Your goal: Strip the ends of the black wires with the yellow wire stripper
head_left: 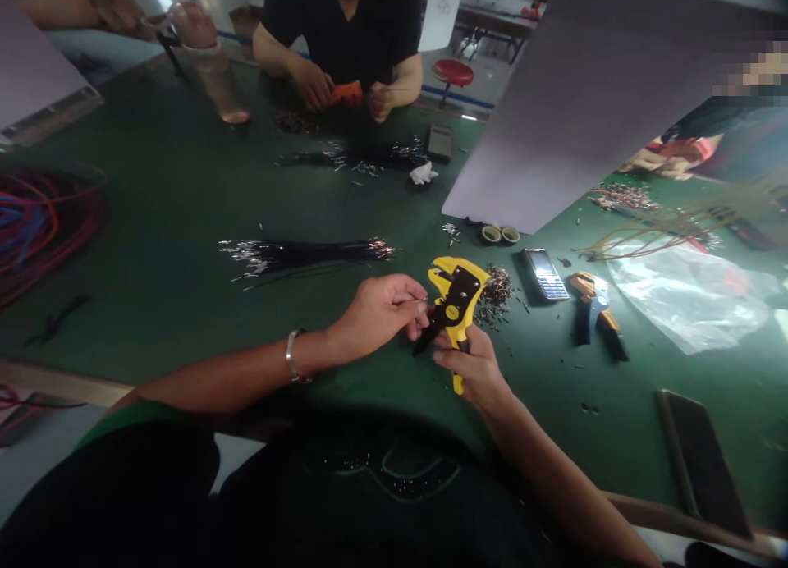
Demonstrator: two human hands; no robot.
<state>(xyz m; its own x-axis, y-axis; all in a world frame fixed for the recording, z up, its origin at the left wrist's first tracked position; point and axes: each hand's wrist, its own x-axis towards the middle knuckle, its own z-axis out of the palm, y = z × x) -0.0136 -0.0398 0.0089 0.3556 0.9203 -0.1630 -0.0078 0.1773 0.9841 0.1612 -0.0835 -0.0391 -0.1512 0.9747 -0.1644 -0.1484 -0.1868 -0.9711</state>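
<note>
My right hand (474,363) grips the handles of a yellow and black wire stripper (459,293), its jaws pointing up and away from me. Just left of the tool, my left hand (391,309) is closed in a pinch, thumb against forefinger. Whatever sits in that pinch is too small to make out. Beyond my left hand lies a bundle of black wires (313,254), with shiny metal ends at the left and coppery ends at the right. A heap of small metal terminals (497,289) lies right beside the stripper, partly hidden by it.
A keypad phone (545,274), a blue and orange wire stripper (596,309), a clear plastic bag (689,297) and a smartphone (702,461) lie to the right. Two tape rolls (500,235) sit by a pale divider (542,100). Opposite, a co-worker (345,51) holds an orange tool. Coiled wires (46,223) lie left.
</note>
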